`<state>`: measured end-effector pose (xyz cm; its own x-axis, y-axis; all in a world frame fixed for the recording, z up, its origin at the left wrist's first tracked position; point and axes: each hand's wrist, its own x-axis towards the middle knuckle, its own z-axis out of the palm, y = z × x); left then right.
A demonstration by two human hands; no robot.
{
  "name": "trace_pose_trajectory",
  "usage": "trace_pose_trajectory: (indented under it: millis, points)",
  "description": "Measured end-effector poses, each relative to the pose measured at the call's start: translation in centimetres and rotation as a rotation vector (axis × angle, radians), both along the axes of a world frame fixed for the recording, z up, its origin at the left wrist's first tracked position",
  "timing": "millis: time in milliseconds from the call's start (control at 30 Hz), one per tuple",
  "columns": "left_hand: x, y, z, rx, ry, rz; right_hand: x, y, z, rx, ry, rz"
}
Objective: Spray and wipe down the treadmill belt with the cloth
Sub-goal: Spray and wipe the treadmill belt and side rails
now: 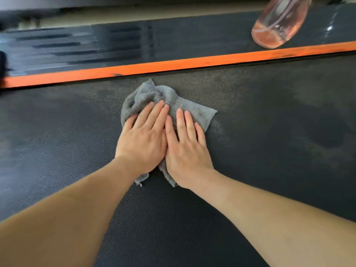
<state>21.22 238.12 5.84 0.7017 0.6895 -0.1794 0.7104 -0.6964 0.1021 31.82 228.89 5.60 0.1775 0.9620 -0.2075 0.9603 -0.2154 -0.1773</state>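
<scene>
A crumpled grey cloth lies on the dark textured treadmill belt, near its far edge. My left hand and my right hand lie side by side, flat on the cloth with straight fingers, pressing it onto the belt. Bits of cloth stick out under both wrists. A clear spray bottle holding a little pink liquid stands on the far side rail at the upper right; its top is cut off by the frame. Darker damp patches show on the belt to the right of the cloth.
An orange stripe borders the belt on its far side, with the black ribbed side rail beyond it. A pale floor strip shows past the rail.
</scene>
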Motion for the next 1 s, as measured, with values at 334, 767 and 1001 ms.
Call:
trace_pose_trajectory:
  millis: [334, 767, 1001]
  points:
    - [9.4, -5.7, 1.4, -0.114, 0.103, 0.187, 10.3, -4.6, 2.0, -0.072, -0.148, 0.149]
    - [8.1, -4.6, 0.6, -0.178, 0.06, -0.113, 6.8, -1.4, 4.3, -0.277, -0.046, -0.235]
    - [-4.7, 4.9, 1.2, -0.072, 0.069, 0.117, -3.4, 8.0, 1.3, 0.013, 0.11, -0.144]
